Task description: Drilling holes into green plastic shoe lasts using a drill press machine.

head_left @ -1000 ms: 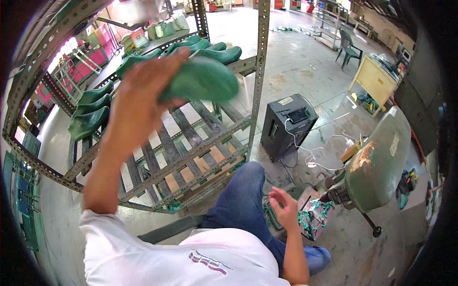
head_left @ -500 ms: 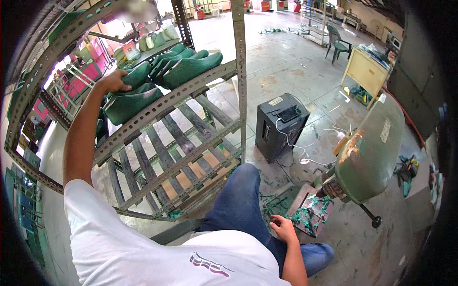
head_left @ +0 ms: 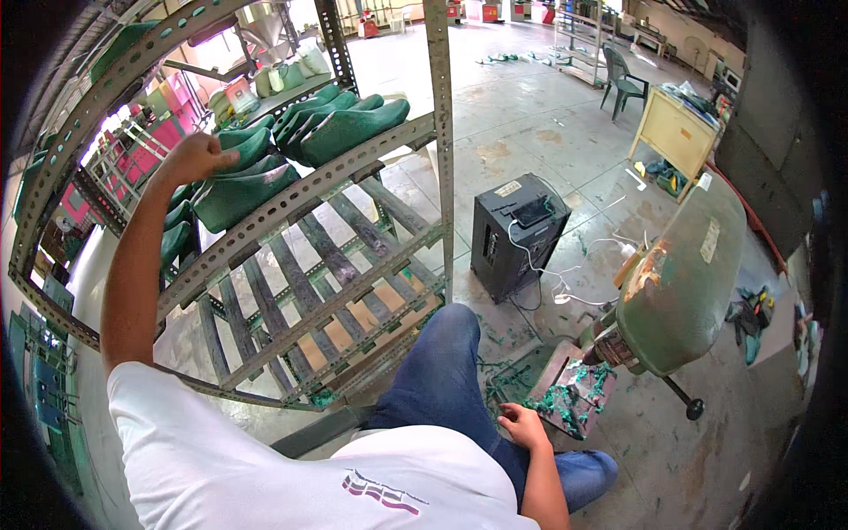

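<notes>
A green shoe-shaped piece sits on the upper shelf of the slotted metal rack, behind the rack's front rail and crowded among other green pieces. A second ago the left grip was swinging such a piece above that shelf; now none is in the air, so I'd judge that one set down. That grip is curled nearly closed above the rack's left part, close by the piece's near end; I can't tell whether its fingers touch it. The right grip, right of the rack, is half curled by the person's leg, nothing visible in it. Farther right of the rack stand a black box and a green drill machine, shavings littering its plate.
</notes>
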The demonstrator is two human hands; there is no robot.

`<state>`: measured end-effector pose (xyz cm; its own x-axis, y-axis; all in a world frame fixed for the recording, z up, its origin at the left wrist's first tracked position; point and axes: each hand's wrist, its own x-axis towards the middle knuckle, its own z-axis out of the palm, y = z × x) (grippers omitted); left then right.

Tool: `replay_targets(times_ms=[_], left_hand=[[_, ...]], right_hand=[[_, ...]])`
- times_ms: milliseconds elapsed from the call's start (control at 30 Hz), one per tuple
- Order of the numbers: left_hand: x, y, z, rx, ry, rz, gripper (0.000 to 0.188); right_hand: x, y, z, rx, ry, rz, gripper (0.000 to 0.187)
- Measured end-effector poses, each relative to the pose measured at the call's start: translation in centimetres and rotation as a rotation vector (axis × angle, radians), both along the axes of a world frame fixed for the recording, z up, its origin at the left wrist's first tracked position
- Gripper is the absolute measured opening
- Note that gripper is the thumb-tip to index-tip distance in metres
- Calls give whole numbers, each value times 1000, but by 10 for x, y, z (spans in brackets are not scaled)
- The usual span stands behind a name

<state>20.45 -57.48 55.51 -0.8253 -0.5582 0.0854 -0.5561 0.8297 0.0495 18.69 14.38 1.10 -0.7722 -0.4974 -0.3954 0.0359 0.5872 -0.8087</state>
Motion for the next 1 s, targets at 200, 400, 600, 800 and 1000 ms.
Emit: replay_targets(times_ms=[200,400,600,800,1000], left_hand=[[21,-20,-18,-45,-113,-35,48],[23,-23,-11,273,-377,-265,53],[31,-53,-28,690,-123,-367,74],[28,-9,9,12,-6,-414,77],[54,148,-2,-656,451,-430,86]], right_hand=[[-1,0,-7,43,0,23,47],[-1,6,-19,14,-29,-4,47],[-7,2,-19,43,-28,31,49],[-4,7,-14,64,-87,-13,48],[-4,-2,0,-23,122,5,41]])
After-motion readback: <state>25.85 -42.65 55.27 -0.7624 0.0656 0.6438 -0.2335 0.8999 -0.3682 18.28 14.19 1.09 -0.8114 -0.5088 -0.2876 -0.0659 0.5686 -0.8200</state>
